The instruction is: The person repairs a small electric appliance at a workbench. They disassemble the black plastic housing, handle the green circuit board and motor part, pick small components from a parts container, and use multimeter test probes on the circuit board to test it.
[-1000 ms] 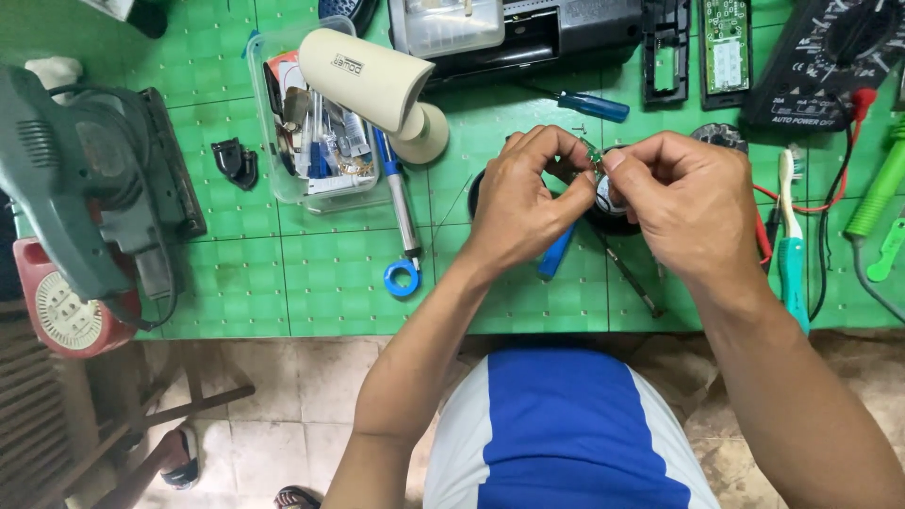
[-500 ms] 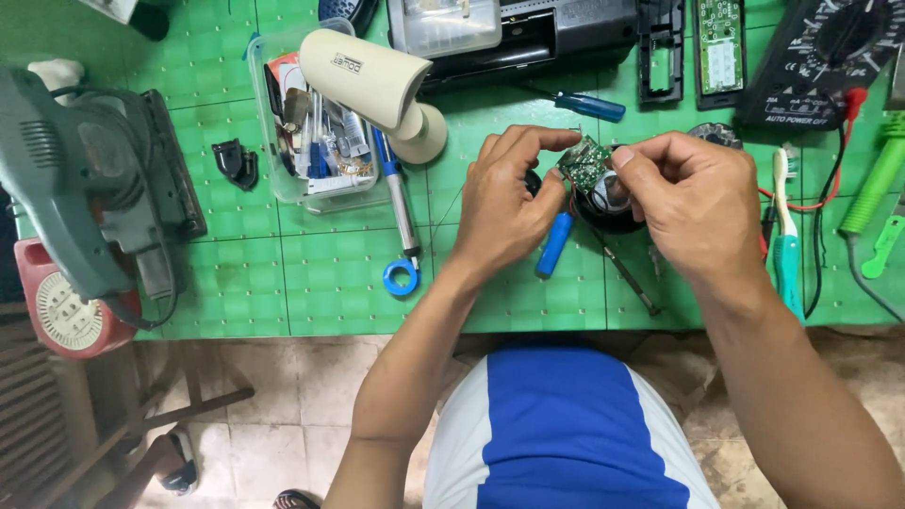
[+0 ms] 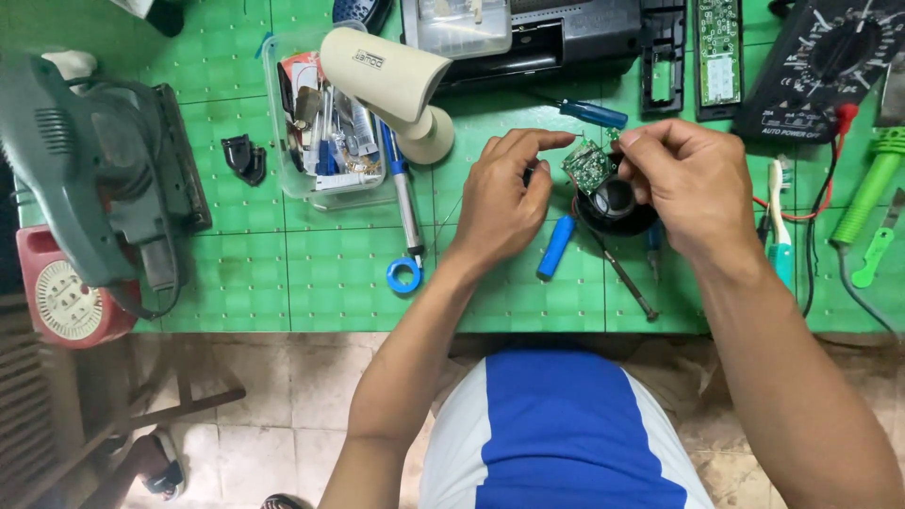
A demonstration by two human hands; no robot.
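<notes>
The mat [image 3: 311,273] looks like matt green rubber. At twelve o'clock, the camera housing [image 3: 386,71] is smooth cream plastic. The small circuit board [image 3: 589,166] has glossy green lacquer. At nine o'clock, the sander [image 3: 85,170] is dull grey-green plastic.

A work mat [image 3: 311,283] covers the table, with the person seated at its near edge. Both hands meet over the mat's middle: the left hand [image 3: 504,203] and right hand [image 3: 693,184] hold a small circuit board [image 3: 588,166] between them, just above a round housing [image 3: 615,205]. A cylindrical cell [image 3: 556,247] lies below the left hand. Left of the hands stands a clear parts box [image 3: 325,132], a camera casing [image 3: 386,80] resting across it. A power sander [image 3: 94,170] sits at the far left. A multimeter [image 3: 820,66] lies at the far right corner, a toothbrush [image 3: 779,226] beside the right hand
</notes>
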